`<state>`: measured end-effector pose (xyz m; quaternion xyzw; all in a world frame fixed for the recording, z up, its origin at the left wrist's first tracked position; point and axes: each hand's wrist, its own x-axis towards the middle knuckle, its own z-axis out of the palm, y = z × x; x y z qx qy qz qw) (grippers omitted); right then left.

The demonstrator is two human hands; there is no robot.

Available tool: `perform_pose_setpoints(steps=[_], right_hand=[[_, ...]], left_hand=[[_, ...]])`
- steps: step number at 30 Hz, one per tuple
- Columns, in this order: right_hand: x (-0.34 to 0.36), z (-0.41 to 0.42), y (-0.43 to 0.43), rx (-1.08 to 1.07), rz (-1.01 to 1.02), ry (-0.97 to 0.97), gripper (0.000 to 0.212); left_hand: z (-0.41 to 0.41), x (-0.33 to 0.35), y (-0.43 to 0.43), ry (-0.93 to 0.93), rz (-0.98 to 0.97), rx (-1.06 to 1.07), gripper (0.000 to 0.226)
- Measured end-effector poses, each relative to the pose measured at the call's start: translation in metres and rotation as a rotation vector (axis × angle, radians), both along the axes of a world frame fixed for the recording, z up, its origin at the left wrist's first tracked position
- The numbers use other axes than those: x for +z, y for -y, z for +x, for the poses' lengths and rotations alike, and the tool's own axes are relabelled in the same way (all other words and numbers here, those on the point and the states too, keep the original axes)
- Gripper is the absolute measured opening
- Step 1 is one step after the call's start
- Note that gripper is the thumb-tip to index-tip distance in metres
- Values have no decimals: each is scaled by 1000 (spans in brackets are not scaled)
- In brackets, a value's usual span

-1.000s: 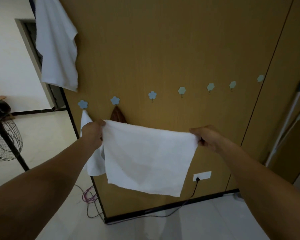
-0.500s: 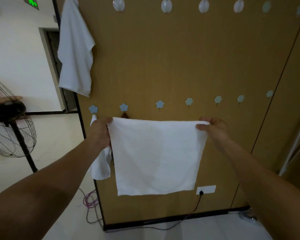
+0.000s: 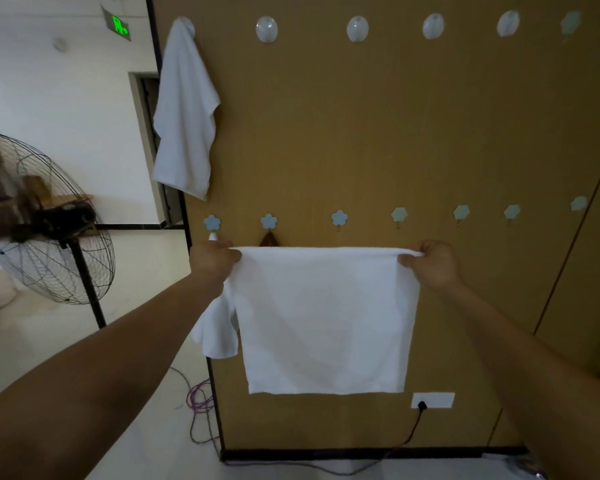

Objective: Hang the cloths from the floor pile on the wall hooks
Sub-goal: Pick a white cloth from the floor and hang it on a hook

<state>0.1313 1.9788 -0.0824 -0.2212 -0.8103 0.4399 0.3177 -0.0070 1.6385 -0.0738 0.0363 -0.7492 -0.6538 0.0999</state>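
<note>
Spreading white cloth (image 3: 326, 317), left hand (image 3: 213, 261) and right hand (image 3: 430, 263) pinching its top corners; next, likely catch edge on flower hook (image 3: 339, 218).

A fan (image 3: 45, 220) is standing at far left. A green exit sign (image 3: 116, 27) is glowing above it. A black cord (image 3: 417, 422) is hanging from the white socket (image 3: 437, 399).

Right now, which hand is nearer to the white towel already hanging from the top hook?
Left. The left hand is just below the hanging towel, pinching one top corner of the held cloth; the right hand pinches the other corner, well off to the right.
</note>
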Motion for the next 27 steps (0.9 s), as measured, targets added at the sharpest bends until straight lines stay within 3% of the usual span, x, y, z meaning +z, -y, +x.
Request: perform_pose_setpoints(steps=[5, 9, 12, 14, 16, 18, 20, 23, 27], right_hand=[[7, -7, 5, 32, 33, -41, 12], [10, -10, 4, 29, 76, -17, 8], [12, -15, 6, 45, 157, -5, 23], [13, -21, 12, 44, 191, -53, 22], [16, -28, 21, 39, 71, -152, 13], [22, -38, 31, 56, -96, -270, 8], [32, -50, 40, 108, -139, -339, 12], [47, -68, 49, 321, -49, -285, 13], [72, -93, 50, 554, 195, -86, 38]], left_hand=[[6, 7, 9, -125, -111, 25, 39], [9, 12, 18, -220, -466, -3, 17], [8, 13, 19, -208, -766, -37, 14], [3, 12, 16, -263, -841, 13, 18], [-2, 14, 12, -367, -686, 50, 26], [-9, 21, 8, -383, -470, 57, 22], [-18, 31, 3, -378, -351, 55, 16], [-40, 49, -5, -406, -148, -6, 13], [-79, 78, -11, -390, 147, -98, 36]])
